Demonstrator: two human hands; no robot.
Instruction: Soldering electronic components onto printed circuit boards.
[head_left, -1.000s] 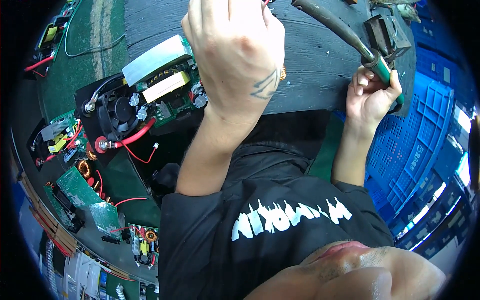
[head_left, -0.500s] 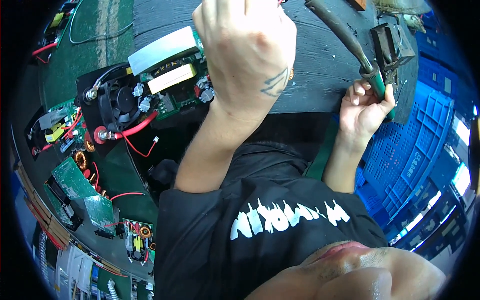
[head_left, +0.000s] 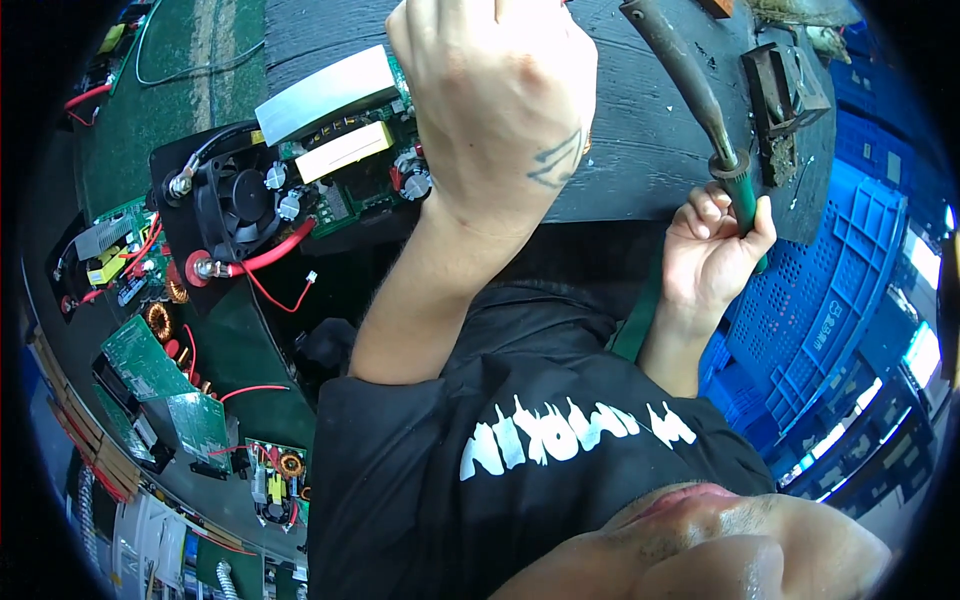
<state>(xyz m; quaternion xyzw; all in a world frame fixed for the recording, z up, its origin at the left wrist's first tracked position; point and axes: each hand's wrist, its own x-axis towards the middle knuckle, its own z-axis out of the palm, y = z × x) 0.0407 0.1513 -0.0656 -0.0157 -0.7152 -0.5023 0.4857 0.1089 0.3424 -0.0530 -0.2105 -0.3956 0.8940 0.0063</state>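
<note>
Both hands are up at the bench. Nearest, the right hand (head_left: pixel 712 262) is wrapped firmly round the green handle of a soldering iron (head_left: pixel 690 90), whose dark barrel slants away over the dark worktop (head_left: pixel 640 150); its tip runs out of the top of the view, so I can't say whether it touches anything. Beyond, the left hand (head_left: pixel 495 95) hangs knuckles-up over the right end of a green power-supply board (head_left: pixel 350 175). Its fingers are curled under and hidden, so whether it grips the board or something small I cannot tell.

That board lies at the worktop's near left edge, with a black fan (head_left: pixel 235 205), a silver heat sink (head_left: pixel 325 95), a cream block, round capacitors and red leads (head_left: pixel 265 262) already fitted. It looks largely populated; the joint under the hand seems to be what's left. More green boards (head_left: pixel 140 355) lie off to the left, and a blue plastic crate (head_left: pixel 830 300) sits to the right.
</note>
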